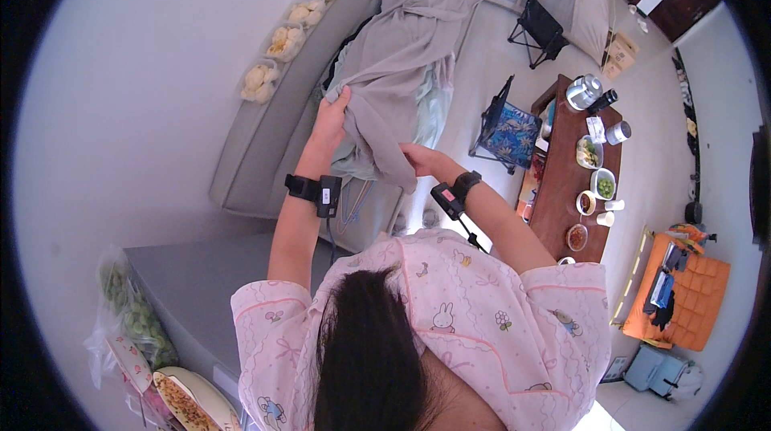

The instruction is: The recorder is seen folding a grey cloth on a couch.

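A large grey cloth [415,40], loose and wrinkled, lies along the seat of a grey sofa [271,124]. Its near end is lifted between both hands. My left hand [332,115] pinches one corner, thumb on top, near the sofa's back. On the other side, my right hand [420,159] grips the cloth's edge, its fingertips partly hidden by the fabric. Pale green fabric [432,109] shows beneath the grey cloth and hangs at the seat's front side.
Containers of pale food [260,82] line the sofa back. Right of the sofa stand a blue patterned folding chair [512,133], a black folding chair [540,31] and a brown wooden table [551,202] with bowls, cups and a kettle. A grey cabinet [199,274] is at lower left.
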### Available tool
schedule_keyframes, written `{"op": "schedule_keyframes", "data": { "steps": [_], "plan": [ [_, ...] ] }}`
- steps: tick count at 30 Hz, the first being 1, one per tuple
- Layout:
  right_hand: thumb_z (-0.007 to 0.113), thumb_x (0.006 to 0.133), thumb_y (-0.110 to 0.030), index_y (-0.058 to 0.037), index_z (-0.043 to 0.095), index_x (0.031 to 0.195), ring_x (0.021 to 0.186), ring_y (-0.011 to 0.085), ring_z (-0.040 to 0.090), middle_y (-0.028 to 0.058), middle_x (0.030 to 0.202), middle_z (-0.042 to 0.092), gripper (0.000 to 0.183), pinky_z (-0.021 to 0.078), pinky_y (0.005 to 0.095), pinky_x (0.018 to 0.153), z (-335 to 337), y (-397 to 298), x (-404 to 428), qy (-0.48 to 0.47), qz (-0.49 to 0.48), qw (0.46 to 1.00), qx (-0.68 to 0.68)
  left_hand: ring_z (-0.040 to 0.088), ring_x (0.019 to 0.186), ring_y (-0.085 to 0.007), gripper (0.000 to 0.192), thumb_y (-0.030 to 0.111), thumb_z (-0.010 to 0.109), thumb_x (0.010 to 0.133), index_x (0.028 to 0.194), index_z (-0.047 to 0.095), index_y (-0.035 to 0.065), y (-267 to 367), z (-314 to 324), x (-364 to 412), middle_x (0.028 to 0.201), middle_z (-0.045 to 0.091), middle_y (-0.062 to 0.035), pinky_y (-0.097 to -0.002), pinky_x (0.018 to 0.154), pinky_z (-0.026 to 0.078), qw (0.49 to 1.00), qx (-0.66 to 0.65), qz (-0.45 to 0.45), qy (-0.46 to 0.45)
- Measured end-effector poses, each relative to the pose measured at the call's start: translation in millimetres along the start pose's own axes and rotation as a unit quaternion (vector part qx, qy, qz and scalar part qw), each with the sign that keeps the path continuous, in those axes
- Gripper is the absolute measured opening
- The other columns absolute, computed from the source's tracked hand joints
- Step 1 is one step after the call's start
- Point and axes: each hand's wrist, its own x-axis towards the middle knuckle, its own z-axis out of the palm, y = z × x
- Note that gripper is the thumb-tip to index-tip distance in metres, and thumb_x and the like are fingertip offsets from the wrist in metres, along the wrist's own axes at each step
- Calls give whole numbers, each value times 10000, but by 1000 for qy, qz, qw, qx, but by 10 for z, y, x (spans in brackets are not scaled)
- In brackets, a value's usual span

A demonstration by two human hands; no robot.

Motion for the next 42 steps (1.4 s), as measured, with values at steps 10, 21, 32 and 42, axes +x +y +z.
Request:
{"op": "schedule_keyframes", "data": {
  "steps": [10, 21, 32, 42],
  "plan": [
    [520, 791, -229, -63, 520, 990, 650, 88, 555, 2, 845, 585, 259, 441, 218, 553, 236, -352, -183, -76, -39, 987, -133, 523, 880, -149, 243, 158, 492, 836, 1021, 523, 4, -250, -197, 124, 976, 564, -61, -282, 777, 403, 999, 20, -7, 31],
    [473, 835, -274, -74, 510, 993, 604, 49, 498, -27, 771, 556, 257, 390, 170, 487, 416, -349, -296, -147, -31, 985, -87, 521, 885, -150, 250, 191, 512, 827, 1007, 525, 17, -304, -286, 167, 977, 561, -50, -286, 780, 401, 999, 11, 13, 27],
    [506, 804, -314, -90, 548, 830, 375, 40, 395, -18, 607, 523, 229, 285, 149, 323, 346, -381, -254, 10, -35, 999, -14, 513, 905, -164, 294, 205, 518, 825, 1042, 506, 8, -255, -152, 59, 1011, 547, -59, -295, 782, 401, 999, 27, -22, 26],
    [493, 813, -260, -13, 520, 640, 399, 116, 454, 44, 488, 479, 303, 340, 256, 389, 81, -720, -248, 389, -396, 716, -423, 522, 852, -158, 298, 219, 503, 813, 999, 525, -13, -378, -396, 103, 944, 561, -83, -284, 736, 401, 979, 180, -36, 88]
  ]
}}
